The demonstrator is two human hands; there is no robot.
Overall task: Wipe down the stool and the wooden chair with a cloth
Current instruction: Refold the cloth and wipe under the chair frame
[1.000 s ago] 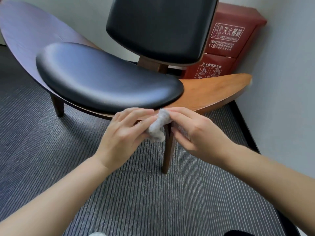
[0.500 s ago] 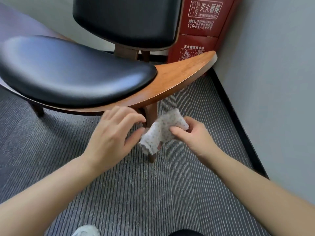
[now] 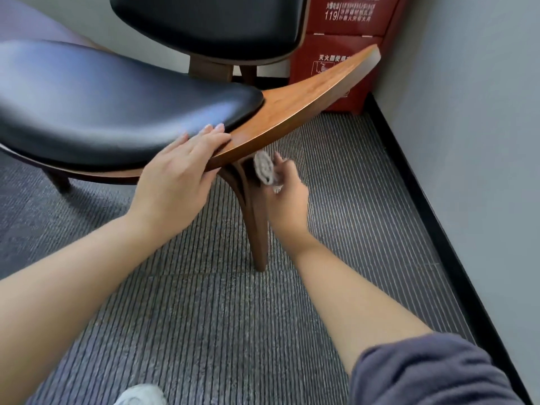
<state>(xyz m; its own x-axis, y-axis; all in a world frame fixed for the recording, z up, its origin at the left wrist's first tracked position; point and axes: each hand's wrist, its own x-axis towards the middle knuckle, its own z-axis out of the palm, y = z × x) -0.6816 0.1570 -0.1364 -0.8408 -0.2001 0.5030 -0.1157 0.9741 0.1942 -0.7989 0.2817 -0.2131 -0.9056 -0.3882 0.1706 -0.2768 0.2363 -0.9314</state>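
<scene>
Left hand had shifted onto the chair, fingers flat; right hand gripped the cloth, whose loose bunching might let it slip.

The person wears a slate-grey, soft-looking sleeve on the right arm and a whitish sneaker.
</scene>
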